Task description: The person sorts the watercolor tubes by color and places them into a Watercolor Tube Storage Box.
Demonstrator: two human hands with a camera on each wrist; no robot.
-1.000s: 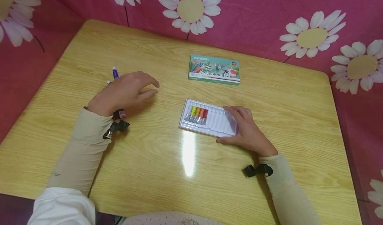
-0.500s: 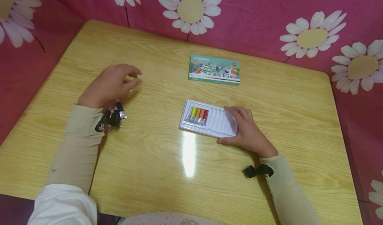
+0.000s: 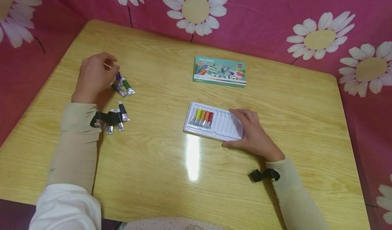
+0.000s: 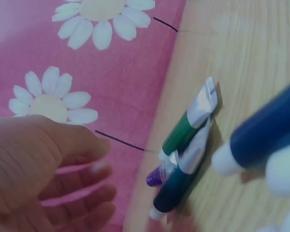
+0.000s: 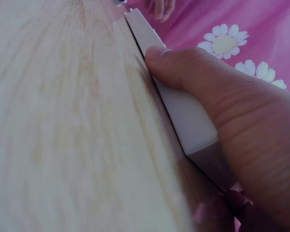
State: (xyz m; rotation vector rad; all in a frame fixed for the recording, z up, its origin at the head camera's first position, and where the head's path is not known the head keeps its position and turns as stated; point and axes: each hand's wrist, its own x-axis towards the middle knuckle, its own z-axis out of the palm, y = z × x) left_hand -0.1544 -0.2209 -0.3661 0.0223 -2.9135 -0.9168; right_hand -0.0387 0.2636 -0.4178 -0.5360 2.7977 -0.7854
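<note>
My left hand [image 3: 95,75] hovers at the table's left with fingers loosely bent. In the left wrist view a gap shows between its thumb [image 4: 89,140] and fingers, and I see nothing held there. Just beside it lie a purple paint tube [image 3: 118,78], a green paint tube [image 3: 128,86] and a dark paint tube [image 3: 119,91]. My right hand [image 3: 252,133] grips the right end of a white plastic tray [image 3: 186,126], thumb on the near side, fingers at the far side. Several paint tubes, from silver-white through yellow [image 3: 198,114] to red, fill the tray's left slots.
Beneath and beside the left wrist lie several dark paint tubes [image 3: 123,111], partly hidden by the strap. A flat teal paint box [image 3: 219,71] rests behind the tray. The wooden table [image 3: 159,175] meets a pink daisy-print cloth [image 3: 254,15] at the back and sides.
My left hand has moved left and back, from over the tubes to their far left side, uncovering several of them. My right hand and the tray stay where they were.
</note>
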